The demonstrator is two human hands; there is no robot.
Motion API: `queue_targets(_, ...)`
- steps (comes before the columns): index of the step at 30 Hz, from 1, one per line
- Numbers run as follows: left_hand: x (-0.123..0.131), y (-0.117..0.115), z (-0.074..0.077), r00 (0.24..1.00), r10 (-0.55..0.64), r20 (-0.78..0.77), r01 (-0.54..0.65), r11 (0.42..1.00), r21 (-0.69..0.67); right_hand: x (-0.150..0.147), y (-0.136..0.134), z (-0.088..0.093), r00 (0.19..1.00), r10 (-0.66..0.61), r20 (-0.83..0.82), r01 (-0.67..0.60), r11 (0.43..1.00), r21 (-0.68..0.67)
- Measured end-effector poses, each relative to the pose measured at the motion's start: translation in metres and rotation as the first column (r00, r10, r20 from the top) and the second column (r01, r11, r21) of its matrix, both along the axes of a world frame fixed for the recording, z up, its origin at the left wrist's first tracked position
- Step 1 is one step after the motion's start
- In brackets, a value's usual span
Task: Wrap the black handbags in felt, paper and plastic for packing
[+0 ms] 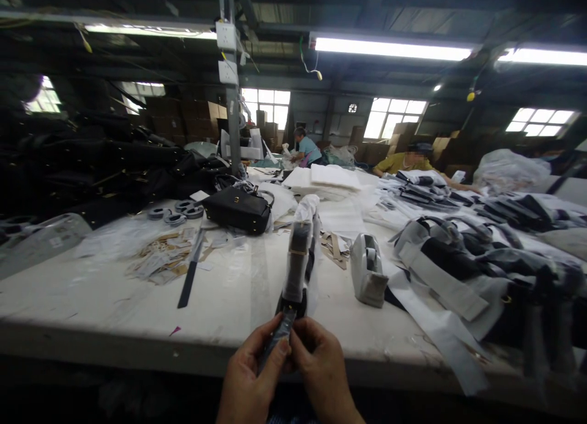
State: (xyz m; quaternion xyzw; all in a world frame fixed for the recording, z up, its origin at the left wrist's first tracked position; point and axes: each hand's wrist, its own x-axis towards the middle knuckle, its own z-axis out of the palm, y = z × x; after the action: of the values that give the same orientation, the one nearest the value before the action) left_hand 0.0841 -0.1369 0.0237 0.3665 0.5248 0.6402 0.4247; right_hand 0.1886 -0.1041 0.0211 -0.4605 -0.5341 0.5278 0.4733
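Note:
At the table's front edge, my left hand (252, 372) and my right hand (320, 364) are close together, both closed on a dark strap (283, 327) with a shiny clear covering. My left thumb and fingers pinch its near end; my right fingertips grip it from the other side. Beyond my fingers the strap meets a narrow, dark wrapped piece (297, 259), partly covered in white tissue, with a small gold-coloured fitting near my hands. The piece points away from me over the table. What lies beneath my fingers is hidden.
A tape dispenser (369, 271) stands to the right, near heaped wrapped dark bags (452, 262). Leftward are a dark flat strip (188, 283), scattered paper tags (162, 256), tape rolls (177, 211) and a black handbag (238, 208). Two people (308, 148) work farther back.

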Motion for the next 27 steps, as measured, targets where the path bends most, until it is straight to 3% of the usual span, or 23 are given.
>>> queue_targets(6,-0.009,0.000,-0.001,0.996,-0.073,-0.047,0.073,0.997,-0.016,-0.016,0.000,0.003,0.993,-0.015,-0.119,0.003,0.995,-0.100)
queue_targets(12,-0.011,0.001,0.001,0.994,-0.072,-0.088,0.071,0.997,-0.013,-0.012,0.003,0.002,0.997,-0.032,0.077,0.030,0.999,0.025)
queue_targets(18,-0.019,0.002,0.006,0.979,-0.085,-0.184,0.088,0.996,0.007,-0.013,0.006,0.013,0.987,0.074,0.140,-0.065,0.995,-0.069)
queue_targets(22,-0.029,0.005,0.007,0.936,-0.167,-0.311,0.172,0.985,-0.011,-0.014,0.010,0.015,0.970,0.120,0.211,-0.104,0.991,-0.084)
queue_targets(27,-0.023,0.000,0.008,0.938,-0.041,-0.344,0.055,0.998,0.032,0.005,0.009,0.021,0.899,0.178,0.399,-0.196,0.981,0.005)
